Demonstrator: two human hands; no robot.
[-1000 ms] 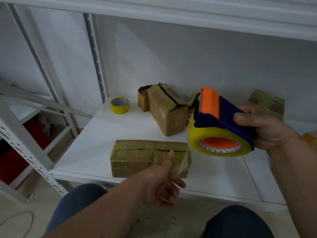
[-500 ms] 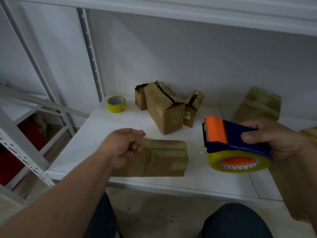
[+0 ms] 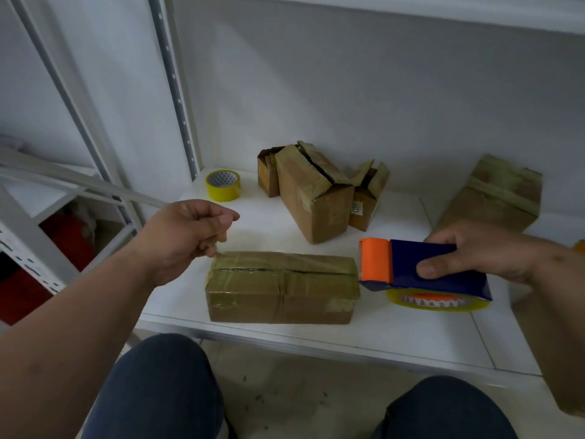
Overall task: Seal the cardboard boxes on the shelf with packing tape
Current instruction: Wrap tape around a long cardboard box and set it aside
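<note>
Left hand point(image 3: 186, 236) is pinched shut on the free end of the tape strip point(image 3: 285, 263), holding it just above the far-left corner of the long box point(image 3: 281, 286), which lies at the near edge of the shelf point(image 3: 411, 337). Right hand point(image 3: 481, 256) is wrapped around the blue and orange tape dispenser point(image 3: 421, 270), thumb on its near side, with the tool touching or almost touching the box's right end; the yellow roll sits underneath it.

Half a second ago the left hand covered the box's left end and the dispenser hung apart to the right. A second ago the strip was short and dangling near the box's front. Now the clear strip is stretched the whole length of the top, roughly over the dark slit where the flaps meet, so the seal on this box looks ready to be pressed down and cut. It does not appear stuck down yet.

Further back stands a cluster of three small boxes point(image 3: 316, 198) with flaps still gaping, so more sealing remains. A spare yellow tape roll point(image 3: 223, 185) sits at the far left, and a taped box point(image 3: 493, 198) leans at the far right.

One small box carries a white label with dark digits, too small to read; no brand is legible anywhere
</note>
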